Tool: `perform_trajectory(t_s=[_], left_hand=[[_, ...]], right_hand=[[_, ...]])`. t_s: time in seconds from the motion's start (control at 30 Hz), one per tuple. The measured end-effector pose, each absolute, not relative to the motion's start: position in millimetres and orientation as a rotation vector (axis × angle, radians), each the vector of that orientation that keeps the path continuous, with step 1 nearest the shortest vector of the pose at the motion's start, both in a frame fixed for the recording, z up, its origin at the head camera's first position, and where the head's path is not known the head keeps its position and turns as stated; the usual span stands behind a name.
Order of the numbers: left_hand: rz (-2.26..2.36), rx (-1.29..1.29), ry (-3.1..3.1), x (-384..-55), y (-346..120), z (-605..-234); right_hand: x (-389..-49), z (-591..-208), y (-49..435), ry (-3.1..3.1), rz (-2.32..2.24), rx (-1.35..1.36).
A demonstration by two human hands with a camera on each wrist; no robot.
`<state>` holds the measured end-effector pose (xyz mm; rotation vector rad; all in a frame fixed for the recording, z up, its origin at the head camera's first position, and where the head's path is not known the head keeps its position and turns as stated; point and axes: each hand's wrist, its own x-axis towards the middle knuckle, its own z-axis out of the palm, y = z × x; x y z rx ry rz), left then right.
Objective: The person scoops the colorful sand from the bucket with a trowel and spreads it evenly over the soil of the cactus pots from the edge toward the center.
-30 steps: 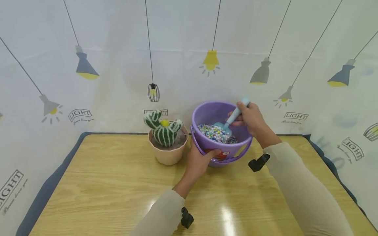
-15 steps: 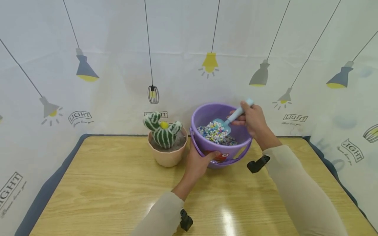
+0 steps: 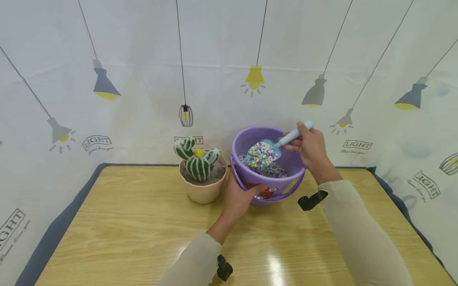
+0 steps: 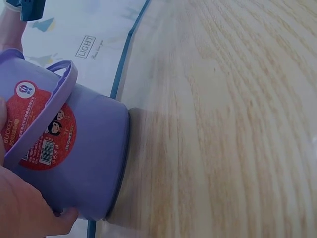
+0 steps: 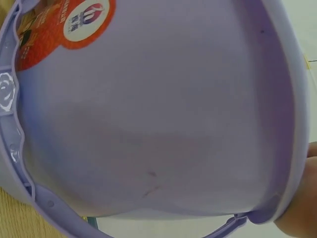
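Note:
A purple bucket (image 3: 286, 184) with a red label stands near the back of the table, small multicoloured beads (image 3: 273, 171) in its bottom. My left hand (image 3: 237, 196) grips the bucket's left side, thumb across the front; the left wrist view has its fingers (image 4: 29, 208) against the purple wall. In my right hand (image 3: 312, 147) is the handle of a light-blue scoop (image 3: 295, 134), its blade heaped with beads inside the bucket. The bucket's wall (image 5: 163, 109) fills most of the right wrist view, with part of the hand (image 5: 299, 208) past the rim.
Just left of the bucket stands a pink pot (image 3: 202, 193) with a green and white cactus (image 3: 198, 167). Behind the wooden table (image 3: 136, 222) hangs a white cloth (image 3: 150, 79) printed with lamps. The bucket's handle (image 4: 47, 119) hangs down across its front.
My right hand has raised the scoop and shifted a little right; the blade now carries a visible heap of beads. The left hand keeps its grip on the bucket.

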<state>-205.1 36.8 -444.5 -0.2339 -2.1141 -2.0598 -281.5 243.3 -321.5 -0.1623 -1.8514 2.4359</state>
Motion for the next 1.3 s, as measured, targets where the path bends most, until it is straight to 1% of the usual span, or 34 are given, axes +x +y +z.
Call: perform_trajectory(t_s=[0.63,1.0,1.3], left_hand=[[-1.937,-0.237,-2.251,-198,31,-440],[-1.969,-0.222,-2.394,-178,20,-425],[-1.969,-0.253,-2.429,-165,13,-416]], right_hand=[[-269,-313,256,-1.407,2.738,-0.331],[-256,-310,264,-1.242,2.848,-0.361],[-237,-309,269,-1.201,2.904,-0.322]])
